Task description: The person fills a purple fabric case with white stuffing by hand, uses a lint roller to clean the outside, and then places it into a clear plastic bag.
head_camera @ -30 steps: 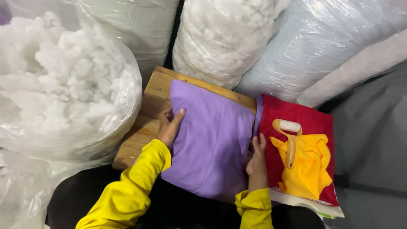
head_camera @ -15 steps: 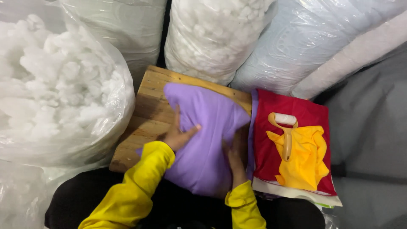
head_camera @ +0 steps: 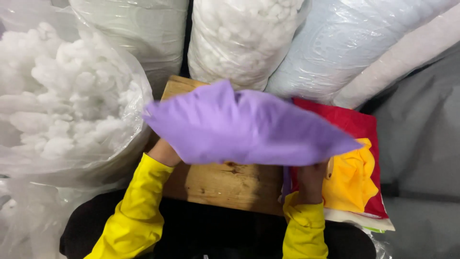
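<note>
A purple fabric cover (head_camera: 244, 127) is lifted off the wooden board (head_camera: 225, 184) and hangs spread out in front of me. My left hand (head_camera: 164, 152) grips its lower left edge, with the fingers hidden behind the cloth. My right hand (head_camera: 311, 181) holds its lower right edge from underneath. Both arms wear yellow sleeves.
An open clear bag of white stuffing (head_camera: 62, 110) stands at the left. More plastic-wrapped bags of filling (head_camera: 244, 38) line the back. A stack of red and yellow fabric pieces (head_camera: 354, 172) lies to the right of the board. Grey cloth (head_camera: 421, 144) covers the far right.
The purple cover lay flat on the board with both hands pressing on it. Both hands have now gathered it and raised it off the board.
</note>
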